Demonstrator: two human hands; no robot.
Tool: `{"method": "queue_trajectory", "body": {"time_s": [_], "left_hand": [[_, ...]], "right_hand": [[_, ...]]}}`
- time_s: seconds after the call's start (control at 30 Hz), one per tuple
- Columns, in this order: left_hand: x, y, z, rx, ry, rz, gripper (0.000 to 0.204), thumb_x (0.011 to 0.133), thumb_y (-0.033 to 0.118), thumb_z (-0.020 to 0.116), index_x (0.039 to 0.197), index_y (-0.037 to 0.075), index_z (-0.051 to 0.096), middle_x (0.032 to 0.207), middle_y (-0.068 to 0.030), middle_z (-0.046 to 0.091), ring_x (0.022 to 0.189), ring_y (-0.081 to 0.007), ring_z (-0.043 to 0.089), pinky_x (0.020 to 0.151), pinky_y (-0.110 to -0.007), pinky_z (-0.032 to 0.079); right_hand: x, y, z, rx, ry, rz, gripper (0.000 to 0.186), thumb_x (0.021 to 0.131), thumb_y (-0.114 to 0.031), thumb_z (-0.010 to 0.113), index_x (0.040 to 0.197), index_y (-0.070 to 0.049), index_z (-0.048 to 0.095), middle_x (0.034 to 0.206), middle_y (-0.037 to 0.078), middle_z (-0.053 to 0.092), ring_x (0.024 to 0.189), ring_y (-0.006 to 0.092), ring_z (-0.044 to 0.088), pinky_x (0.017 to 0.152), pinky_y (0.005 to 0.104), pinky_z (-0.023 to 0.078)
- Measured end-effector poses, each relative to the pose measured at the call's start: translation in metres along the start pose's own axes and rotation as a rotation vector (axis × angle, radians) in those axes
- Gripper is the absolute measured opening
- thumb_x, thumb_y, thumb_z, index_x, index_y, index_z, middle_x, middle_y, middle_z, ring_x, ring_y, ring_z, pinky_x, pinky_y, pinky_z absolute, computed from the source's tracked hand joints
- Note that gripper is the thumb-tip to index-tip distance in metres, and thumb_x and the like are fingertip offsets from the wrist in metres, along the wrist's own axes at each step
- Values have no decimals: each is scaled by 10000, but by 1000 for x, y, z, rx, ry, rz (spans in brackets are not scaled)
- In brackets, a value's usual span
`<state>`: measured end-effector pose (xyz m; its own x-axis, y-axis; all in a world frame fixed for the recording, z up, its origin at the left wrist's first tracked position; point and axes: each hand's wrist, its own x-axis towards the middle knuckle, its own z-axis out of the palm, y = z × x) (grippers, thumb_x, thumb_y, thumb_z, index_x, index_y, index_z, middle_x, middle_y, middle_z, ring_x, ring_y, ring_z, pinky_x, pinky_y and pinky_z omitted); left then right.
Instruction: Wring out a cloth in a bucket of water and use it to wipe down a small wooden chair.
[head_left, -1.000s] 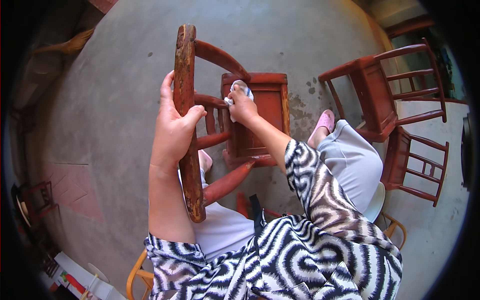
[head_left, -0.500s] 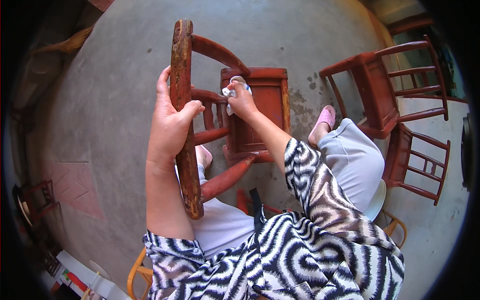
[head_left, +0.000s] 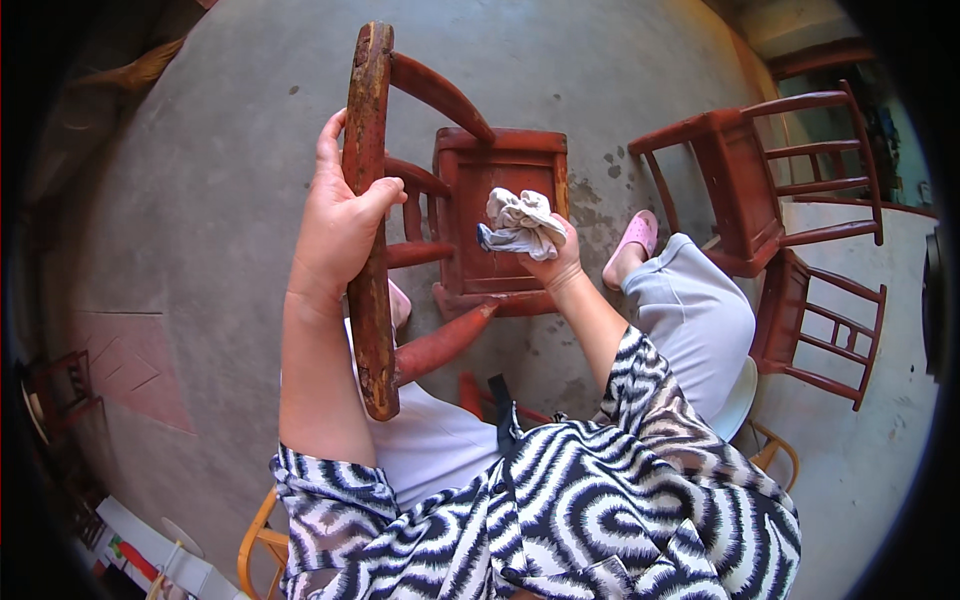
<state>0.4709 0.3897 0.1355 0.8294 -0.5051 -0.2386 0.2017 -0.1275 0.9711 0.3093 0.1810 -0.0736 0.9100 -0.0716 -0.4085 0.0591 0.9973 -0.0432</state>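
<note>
A red wooden chair (head_left: 470, 200) is tipped between my legs, with its worn, flaking top rail (head_left: 370, 120) standing lengthwise at the near left and its panelled seat beyond. My left hand (head_left: 340, 220) grips that rail around its middle, thumb over the front. My right hand (head_left: 553, 258) holds a crumpled white-and-grey cloth (head_left: 522, 218) in front of the seat panel, palm turned upward beneath it. Whether the cloth touches the seat I cannot tell.
Two more red chairs (head_left: 735, 180) (head_left: 782, 315) stand at the right, and another dark red chair (head_left: 62, 390) at the far left. My pink-clogged foot (head_left: 635, 240) rests on the concrete floor (head_left: 230, 120). A yellow chair arm (head_left: 260, 525) shows beside me.
My right hand has drawn the cloth away from the back rails' joint, rightward and down, turning palm-up with the cloth bunched on it. The chair and left hand appear slightly higher in view.
</note>
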Motion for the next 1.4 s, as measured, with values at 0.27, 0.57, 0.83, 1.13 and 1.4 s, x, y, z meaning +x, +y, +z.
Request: {"method": "queue_trajectory", "body": {"time_s": [0.27, 0.57, 0.83, 1.13, 1.4], "left_hand": [[-4, 4, -2, 3, 19, -8, 696, 778, 17, 547, 1381, 60, 203, 969, -56, 548, 816, -116, 537, 761, -278, 470], [-2, -3, -4, 10, 5, 0, 708, 771, 86, 578, 1387, 118, 230, 1047, -64, 527, 815, -151, 598, 715, -287, 454], [-1, -4, -4, 0, 14, 19, 715, 769, 90, 582, 1389, 125, 228, 1068, -71, 523, 814, -154, 600, 715, -289, 457], [-1, -6, -5, 14, 7, 12, 707, 777, 98, 586, 1389, 131, 233, 1063, -67, 529, 815, -149, 600, 719, -285, 454], [-2, -5, -8, 33, 7, 17, 709, 781, 98, 588, 1391, 126, 228, 1057, -61, 533, 819, -146, 600, 719, -283, 452]], "right_hand": [[15, -5, 22, -1012, 487, 20, 461, 922, -405, 420, 1111, -10, 562, 1136, 141, 593, 934, 271, 608, 753, 423, 503], [15, -4, 19, -2408, 200, -971, 289, 744, -262, 665, 996, -127, 622, 1028, 64, 559, 999, 284, 498, 862, 389, 409], [19, -15, 8, -1035, 419, -326, 132, 871, -64, 520, 976, -25, 589, 859, 31, 618, 760, 111, 572, 708, 252, 467], [7, -40, -18, -775, 405, -294, 205, 821, -84, 556, 1016, -26, 579, 898, 44, 615, 858, 159, 575, 799, 288, 449], [7, -1, 10, -2276, 480, -951, 440, 761, -342, 673, 1140, -146, 564, 1127, 163, 514, 1112, 303, 457, 875, 406, 408]]}}
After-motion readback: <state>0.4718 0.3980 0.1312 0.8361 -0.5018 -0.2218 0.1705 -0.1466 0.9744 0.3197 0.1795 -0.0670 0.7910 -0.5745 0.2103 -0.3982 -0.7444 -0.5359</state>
